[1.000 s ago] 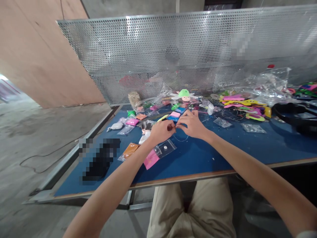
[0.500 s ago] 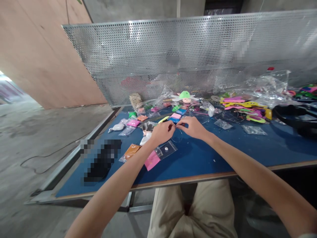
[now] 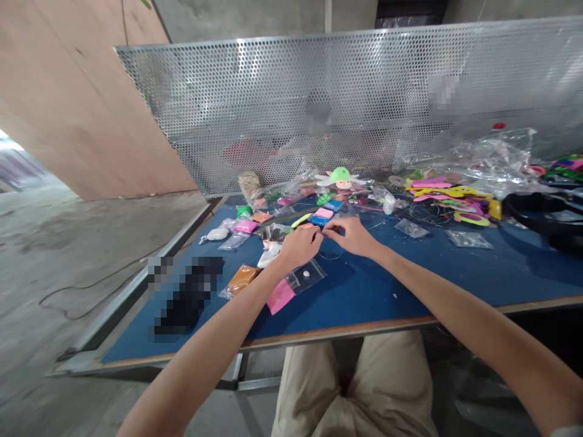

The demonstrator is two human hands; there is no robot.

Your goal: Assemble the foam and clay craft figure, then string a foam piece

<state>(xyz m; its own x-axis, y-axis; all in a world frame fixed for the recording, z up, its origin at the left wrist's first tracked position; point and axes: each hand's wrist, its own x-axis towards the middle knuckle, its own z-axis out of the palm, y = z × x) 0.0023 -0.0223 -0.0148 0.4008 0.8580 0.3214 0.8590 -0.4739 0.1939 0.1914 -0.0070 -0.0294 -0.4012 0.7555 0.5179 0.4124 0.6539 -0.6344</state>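
Observation:
My left hand (image 3: 301, 244) is closed in a pinch above the blue table (image 3: 364, 291). Its fingertips meet those of my right hand (image 3: 350, 235), also pinched. A thin, pale wire (image 3: 330, 257) curves below the fingertips; both hands seem to grip it, though the fingers hide most of what lies between them. Just beyond the fingers lie a pink and blue packet (image 3: 322, 216) and a yellow-green strip (image 3: 300, 220). Under my left wrist are a clear zip bag with a white round piece (image 3: 306, 274), a pink sheet (image 3: 279, 296) and an orange-brown packet (image 3: 243, 278).
A green-capped figure (image 3: 340, 177) stands among plastic bags at the back. Colourful foam cut-outs (image 3: 446, 193) are piled at right, beside a black strap (image 3: 537, 212). A white case (image 3: 217, 234) and a blurred dark object (image 3: 189, 297) lie left. Perforated metal panel (image 3: 282, 103) borders the far side.
My left fingers have curled tighter and dropped slightly, and my right hand has shifted a little. The wire loop under the fingers hangs differently. Everything else stays put.

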